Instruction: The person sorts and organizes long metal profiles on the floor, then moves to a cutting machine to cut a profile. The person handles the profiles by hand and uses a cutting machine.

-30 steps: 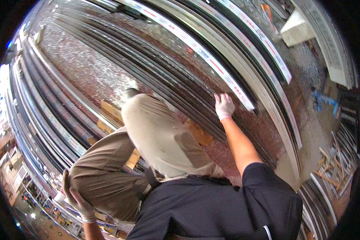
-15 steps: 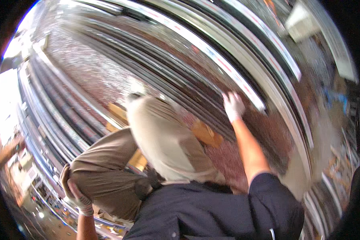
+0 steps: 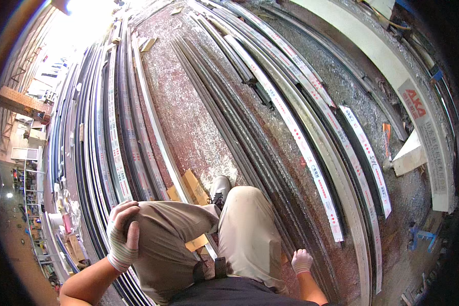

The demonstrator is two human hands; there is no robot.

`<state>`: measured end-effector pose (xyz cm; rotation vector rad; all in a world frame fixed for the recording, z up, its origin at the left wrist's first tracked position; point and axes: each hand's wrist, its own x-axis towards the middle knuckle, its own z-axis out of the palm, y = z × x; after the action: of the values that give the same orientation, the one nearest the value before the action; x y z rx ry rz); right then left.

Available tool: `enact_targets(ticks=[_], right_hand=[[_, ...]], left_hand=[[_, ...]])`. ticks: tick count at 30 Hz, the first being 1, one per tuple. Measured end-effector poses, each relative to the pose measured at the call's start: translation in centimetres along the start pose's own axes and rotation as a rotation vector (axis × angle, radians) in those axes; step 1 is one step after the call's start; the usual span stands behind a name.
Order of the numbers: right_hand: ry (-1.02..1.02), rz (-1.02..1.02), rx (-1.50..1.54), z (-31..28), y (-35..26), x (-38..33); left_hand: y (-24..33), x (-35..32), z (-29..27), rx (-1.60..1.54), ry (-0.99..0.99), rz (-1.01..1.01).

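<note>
Head view: the left hand (image 3: 122, 235) is closed over the bent left knee (image 3: 153, 219); the right hand (image 3: 302, 261), fingers together, presses on a dark metal profile (image 3: 250, 153) lying on the floor (image 3: 188, 117)

Left hand (image 3: 122, 235), right hand (image 3: 302, 261): white knit gloves, red-pink tint. Beige cloth trousers (image 3: 239, 234). Grey shoe (image 3: 220, 189). Long dark grey metal profiles (image 3: 250, 148); white protective strips with red dots (image 3: 303, 145). Speckled reddish-brown floor (image 3: 183, 112). Tan cardboard scraps (image 3: 193, 186).
</note>
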<state>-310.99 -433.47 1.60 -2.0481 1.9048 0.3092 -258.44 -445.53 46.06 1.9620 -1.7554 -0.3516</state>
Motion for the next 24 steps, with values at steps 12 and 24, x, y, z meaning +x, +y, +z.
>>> enact_targets(ticks=[12,24], right_hand=[[0.338,-0.180,0.448,-7.7,-17.7,24.3],[-0.053,0.135,0.000,-6.9,0.2,9.0]], left_hand=[[1.2,-1.0,0.2,0.039,0.007,0.010],[-0.7,-1.7,-0.4,0.003,0.021,-0.046]])
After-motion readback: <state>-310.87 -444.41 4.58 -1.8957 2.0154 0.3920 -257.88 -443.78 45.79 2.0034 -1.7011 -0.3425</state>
